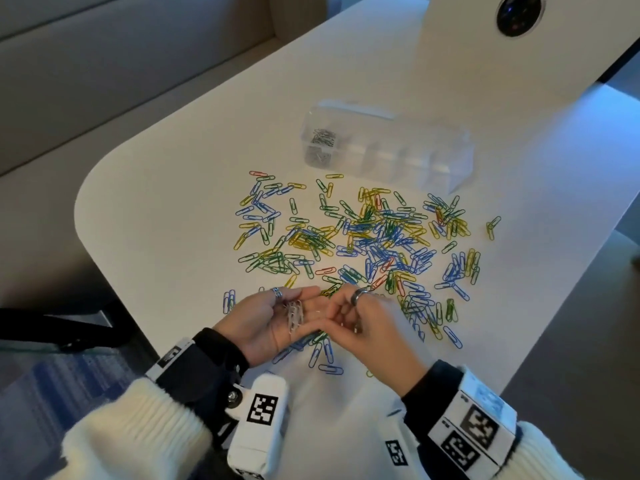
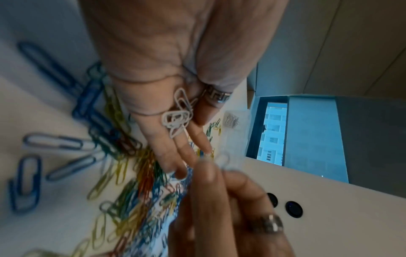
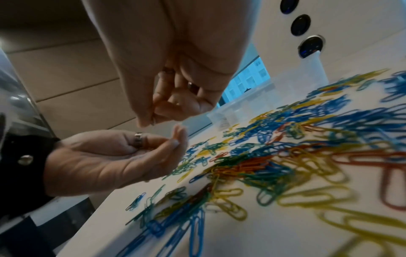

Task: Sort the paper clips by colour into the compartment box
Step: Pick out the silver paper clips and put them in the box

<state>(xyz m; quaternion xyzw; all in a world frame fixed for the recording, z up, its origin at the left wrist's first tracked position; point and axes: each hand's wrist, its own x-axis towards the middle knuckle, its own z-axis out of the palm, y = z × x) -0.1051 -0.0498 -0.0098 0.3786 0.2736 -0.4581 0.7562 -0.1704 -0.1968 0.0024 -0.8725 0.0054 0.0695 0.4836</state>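
My left hand (image 1: 304, 306) lies palm up just above the table's near edge. A small bunch of white paper clips (image 1: 294, 315) rests in its cupped palm (image 2: 178, 118), beside the ringed thumb. My right hand (image 1: 341, 311) hovers over the left fingertips with its fingers curled. Its thumb and forefinger (image 3: 149, 121) pinch what looks like one pale clip (image 2: 224, 159), which is blurred. Blue, green, yellow and red clips (image 1: 363, 237) lie scattered across the white table. Behind them stands the clear compartment box (image 1: 433, 157), with pale clips in its leftmost compartment (image 1: 322, 138).
The table's rounded left corner (image 1: 86, 202) drops off to a sofa and floor. A white upright panel with a round black socket (image 1: 518, 13) stands at the far right. Loose blue clips (image 1: 325, 355) lie under and between my wrists.
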